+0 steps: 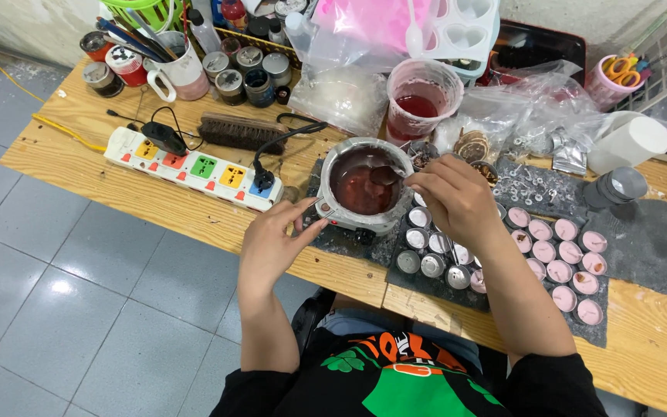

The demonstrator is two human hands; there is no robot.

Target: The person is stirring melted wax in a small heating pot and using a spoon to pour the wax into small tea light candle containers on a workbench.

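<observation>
Nearest the person, the left hand (272,243) reaches forward with fingers curled, its fingertips pinching the near left side of the pot's base, by a small knob there. The right hand (453,197) is closed on the handle of a spoon (386,176), whose bowl dips into the dark red liquid in the pot (364,185). The pot, a small round metal one, sits on a dark mat (650,239) at the near edge of the wooden table (117,185). Under and to the right of the right hand stand rows of little metal cups (426,262); those further right are filled with pink wax (557,270), the near left ones look empty. Left of the pot lies a white power strip (194,166) with coloured sockets, a black plug in its end nearest the pot. Just behind it is a brush (241,131). Behind the pot stands a clear measuring cup (422,100) with red liquid, beside crumpled plastic bags (333,93). Farthest back are a mug (179,73) of tools, small jars (245,77), a white mould tray (468,27) and a pink holder with scissors (619,73).
</observation>
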